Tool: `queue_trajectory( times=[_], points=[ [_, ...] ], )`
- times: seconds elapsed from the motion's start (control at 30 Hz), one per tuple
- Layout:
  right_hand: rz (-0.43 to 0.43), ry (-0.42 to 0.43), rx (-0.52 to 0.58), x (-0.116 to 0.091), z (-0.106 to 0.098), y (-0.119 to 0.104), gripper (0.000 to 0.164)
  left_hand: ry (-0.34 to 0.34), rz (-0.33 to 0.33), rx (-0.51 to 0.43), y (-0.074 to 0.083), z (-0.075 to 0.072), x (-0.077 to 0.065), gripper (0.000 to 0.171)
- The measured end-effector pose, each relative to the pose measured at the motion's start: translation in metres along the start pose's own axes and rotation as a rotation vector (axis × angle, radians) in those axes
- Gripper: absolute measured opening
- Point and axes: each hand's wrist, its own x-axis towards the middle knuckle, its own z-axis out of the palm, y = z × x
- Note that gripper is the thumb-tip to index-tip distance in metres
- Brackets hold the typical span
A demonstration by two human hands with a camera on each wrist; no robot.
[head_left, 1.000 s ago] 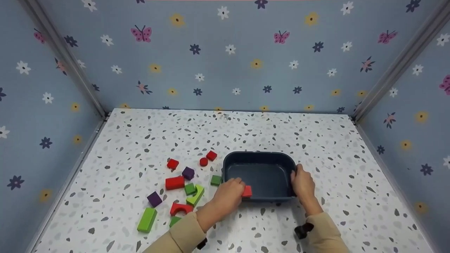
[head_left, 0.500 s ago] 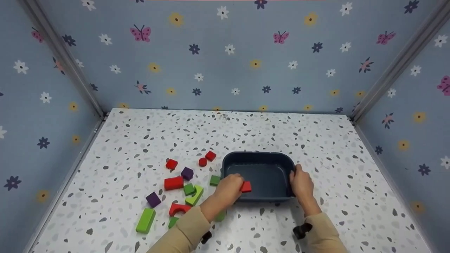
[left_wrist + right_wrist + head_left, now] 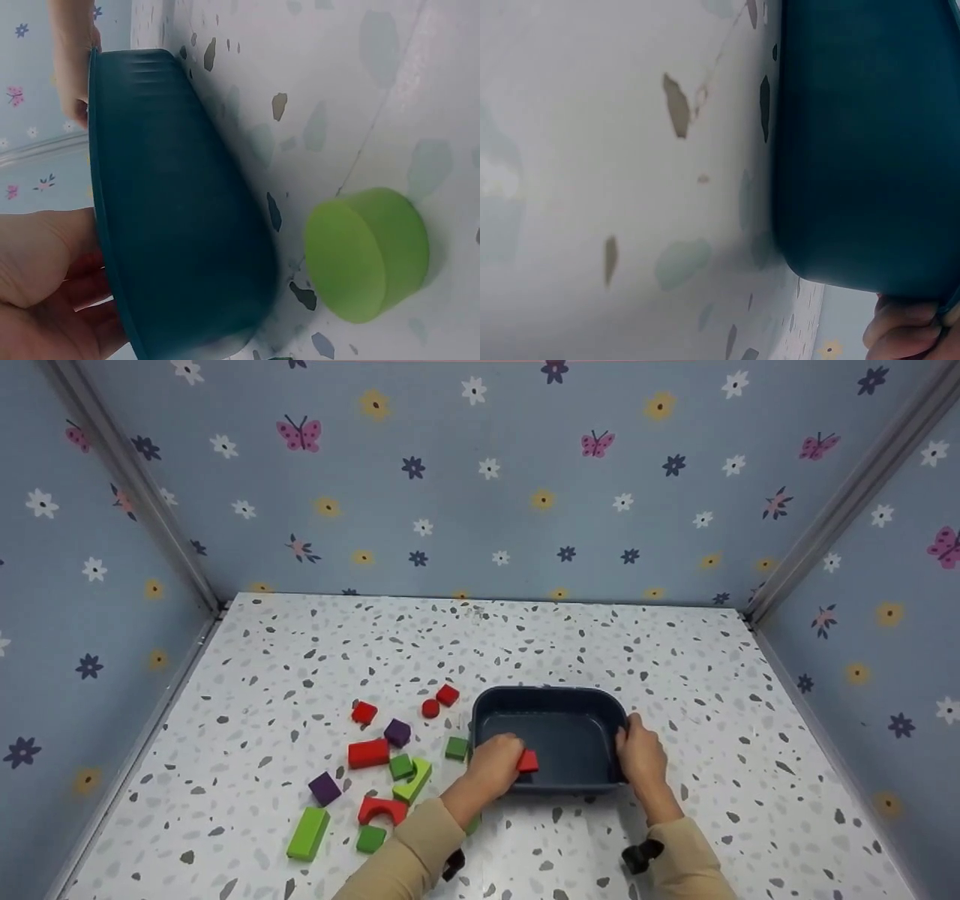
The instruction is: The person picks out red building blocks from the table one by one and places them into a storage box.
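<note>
In the head view, a dark blue rectangular bin (image 3: 570,735) stands on the speckled table. My left hand (image 3: 491,765) reaches over its near left rim. It pinches a small red block (image 3: 528,761), which shows at the fingertips inside the bin; most of the block is hidden. At the bin's right side, my right hand (image 3: 643,756) grips the rim. The left wrist view has the bin's outer wall (image 3: 172,187), the left hand (image 3: 45,285) at the rim and a light green cylinder (image 3: 367,255) on the table. Right-hand fingers (image 3: 904,330) curl under the rim in the right wrist view.
Left of the bin lie several loose blocks, among them a red arch (image 3: 382,810), a long light green block (image 3: 308,834), a purple cube (image 3: 325,789) and a green cube (image 3: 457,748) close to the bin. Flower-patterned walls (image 3: 480,510) enclose the table.
My left hand has shifted slightly right and farther over the bin with the red block. Its forearm has uncovered a green block. The right hand keeps its grip on the rim.
</note>
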Motion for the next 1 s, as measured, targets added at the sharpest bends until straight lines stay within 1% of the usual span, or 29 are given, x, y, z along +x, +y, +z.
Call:
queue_trajectory(
  times=[0.23,0.37,0.63,0.8,1.0],
  points=[
    [-0.002,-0.015,-0.003,-0.001,0.0,0.0,0.016,-0.011,-0.039,-0.005,-0.002,0.006,0.004,0.011],
    [0.012,-0.017,-0.002,0.0,0.0,-0.001,0.016,-0.019,-0.049,-0.006,-0.003,0.009,0.006,0.011],
    [0.017,-0.022,-0.009,0.0,-0.001,-0.002,0.015,0.011,-0.051,-0.018,-0.004,0.013,0.009,0.011],
    [0.018,-0.025,-0.012,0.0,-0.001,-0.002,0.014,-0.002,-0.071,-0.025,-0.004,0.014,0.011,0.012],
    [0.026,-0.034,-0.014,0.001,-0.001,-0.002,0.013,-0.027,-0.084,-0.016,-0.005,0.016,0.012,0.01]
  ],
)
